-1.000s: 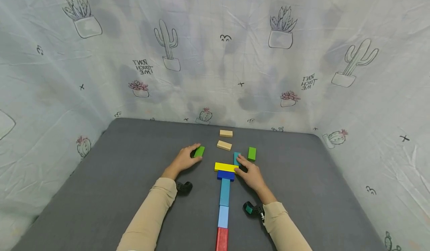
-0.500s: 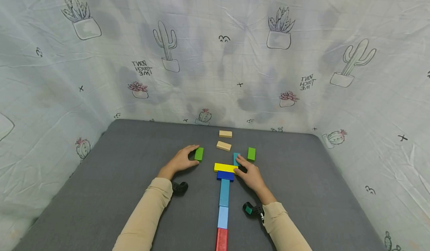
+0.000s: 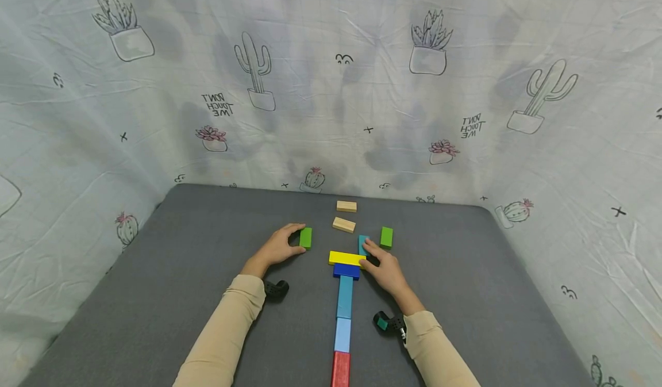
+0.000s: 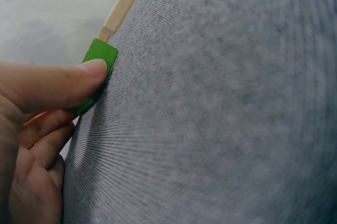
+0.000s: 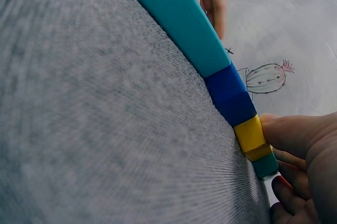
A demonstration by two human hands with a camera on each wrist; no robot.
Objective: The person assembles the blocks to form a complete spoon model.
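My left hand [image 3: 276,246] pinches a green block [image 3: 306,238] on the table, left of the row. In the left wrist view its thumb lies on the near face of that block, with the fingers on the far side. My right hand [image 3: 387,269] is at the right end of a yellow block [image 3: 343,258]. Its thumb [image 5: 276,129] touches the yellow block, while its fingers reach to a small teal block [image 5: 266,167] standing against that end. A dark blue block [image 3: 346,271] touches the yellow one on the near side.
A line of long blocks runs toward me from the dark blue one: teal [image 3: 345,298], light blue [image 3: 343,335] and red [image 3: 341,370]. Two wooden blocks [image 3: 343,225] lie farther back. Another green block [image 3: 386,237] lies right of the small teal one. A printed cloth [image 3: 331,88] hangs behind the grey table.
Drawn slightly left and nearer by my left hand, the green block has turned from slanted to nearly straight. My right hand has kept its place at the yellow and small teal blocks.
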